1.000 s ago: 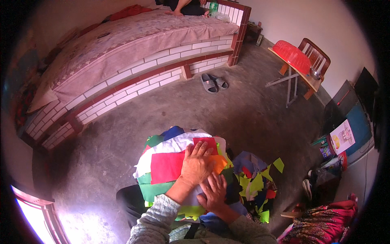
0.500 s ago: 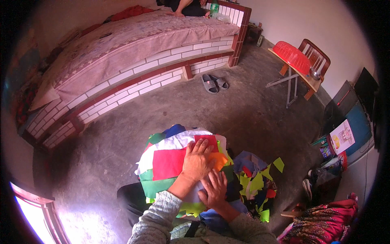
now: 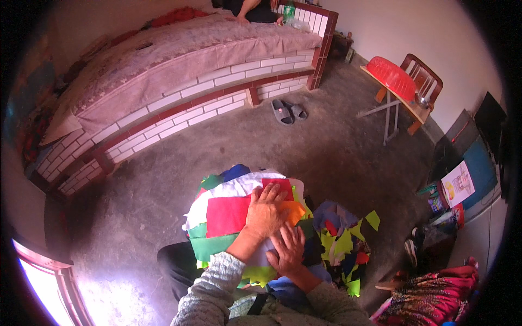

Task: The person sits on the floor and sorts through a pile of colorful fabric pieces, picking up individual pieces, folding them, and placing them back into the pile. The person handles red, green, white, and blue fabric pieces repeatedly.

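Observation:
Across my lap lies a rounded patchwork of cloth pieces (image 3: 261, 274) in white, red, green, blue, orange and yellow-green. My left hand (image 3: 265, 214) lies flat on it, fingers stretched over a small red patch (image 3: 277, 186) and palm beside an orange patch (image 3: 294, 211). Just below and to the right, my right hand (image 3: 287, 251) rests on the cloth with its fingers extended, their tips close to the left wrist. A larger red patch (image 3: 225, 216) shows left of my left hand. Whatever lies under both palms is hidden.
Cloth scraps (image 3: 342, 247) are heaped on the floor at my right. Grey slippers (image 3: 283, 113) lie ahead, before a brick-fronted bed (image 3: 206, 46) where another person (image 3: 253, 10) sits. A red basin (image 3: 390, 76) stands on a folding table. Patterned red fabric (image 3: 435, 296) is at lower right.

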